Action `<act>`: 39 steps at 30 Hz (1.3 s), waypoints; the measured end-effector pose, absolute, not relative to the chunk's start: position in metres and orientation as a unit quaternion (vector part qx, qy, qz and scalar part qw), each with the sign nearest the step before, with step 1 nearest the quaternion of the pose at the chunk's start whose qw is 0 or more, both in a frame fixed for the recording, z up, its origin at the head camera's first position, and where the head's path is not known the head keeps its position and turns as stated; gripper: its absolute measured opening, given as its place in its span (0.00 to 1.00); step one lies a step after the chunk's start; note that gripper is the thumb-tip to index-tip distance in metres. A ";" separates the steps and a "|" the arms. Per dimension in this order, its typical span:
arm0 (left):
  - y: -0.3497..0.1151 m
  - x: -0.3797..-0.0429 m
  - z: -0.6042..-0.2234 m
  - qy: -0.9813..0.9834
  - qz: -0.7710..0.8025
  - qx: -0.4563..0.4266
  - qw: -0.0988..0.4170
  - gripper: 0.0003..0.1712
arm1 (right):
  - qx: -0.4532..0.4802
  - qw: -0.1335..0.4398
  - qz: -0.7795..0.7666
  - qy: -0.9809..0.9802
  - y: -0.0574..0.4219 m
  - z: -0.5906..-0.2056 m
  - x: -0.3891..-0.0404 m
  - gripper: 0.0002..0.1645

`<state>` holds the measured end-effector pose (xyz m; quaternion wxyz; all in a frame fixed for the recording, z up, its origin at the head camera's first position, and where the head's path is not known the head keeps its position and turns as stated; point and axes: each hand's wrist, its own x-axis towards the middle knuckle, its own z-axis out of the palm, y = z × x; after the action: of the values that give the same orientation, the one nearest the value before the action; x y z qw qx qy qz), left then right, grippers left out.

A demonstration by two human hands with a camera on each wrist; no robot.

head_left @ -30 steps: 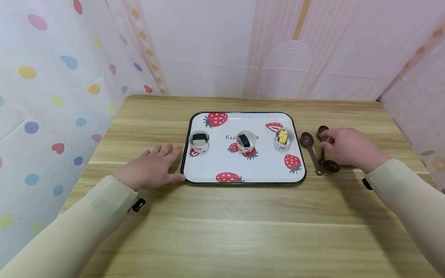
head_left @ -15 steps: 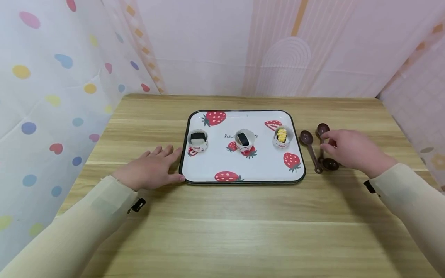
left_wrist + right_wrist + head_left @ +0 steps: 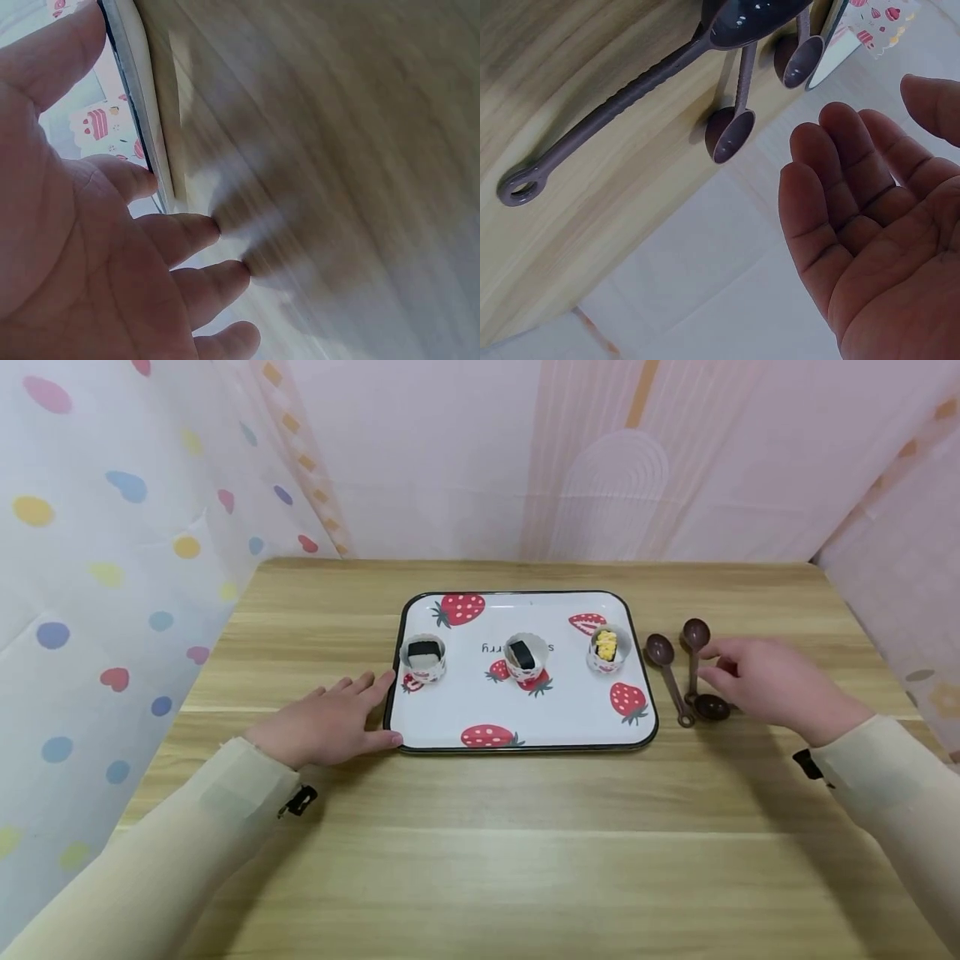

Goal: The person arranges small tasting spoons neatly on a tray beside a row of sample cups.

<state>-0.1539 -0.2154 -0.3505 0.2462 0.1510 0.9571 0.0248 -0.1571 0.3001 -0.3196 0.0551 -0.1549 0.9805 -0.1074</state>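
Observation:
My left hand (image 3: 326,725) lies with fingers spread at the left edge of a white strawberry-print tray (image 3: 562,718); its thumb and index finger touch the dark rim. In the left wrist view the other fingertips are down by the wooden table. My right hand (image 3: 776,687) hovers at the right, fingers loosely bent and holding nothing. Beside it lie three brown measuring spoons: a left one (image 3: 661,651), a far one (image 3: 696,635) and a near one (image 3: 711,707). The right wrist view shows the near spoon's ringed handle (image 3: 615,106) and the palm facing the camera.
On the tray stand three paper cups with small rice-ball-like pieces: a left cup (image 3: 426,672) and a middle cup (image 3: 527,670) with black-wrapped pieces, and a right cup (image 3: 606,660) with a yellow-topped one. Patterned curtains (image 3: 450,460) hang behind the wooden table (image 3: 480,877).
My right hand has drawn a little to the right, away from the far spoon, uncovering more of it. The left hand stays at the tray's edge. The head view has tilted slightly.

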 end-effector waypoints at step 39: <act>-0.215 -0.158 -0.353 0.955 0.026 0.147 0.258 0.63 | -0.160 0.106 -0.133 0.972 0.299 -0.325 -0.180 0.10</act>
<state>-0.1578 -0.2148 -0.3531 0.2584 0.1466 0.9545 0.0259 -0.1795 0.2990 -0.3250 0.1058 -0.1598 0.9724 -0.1334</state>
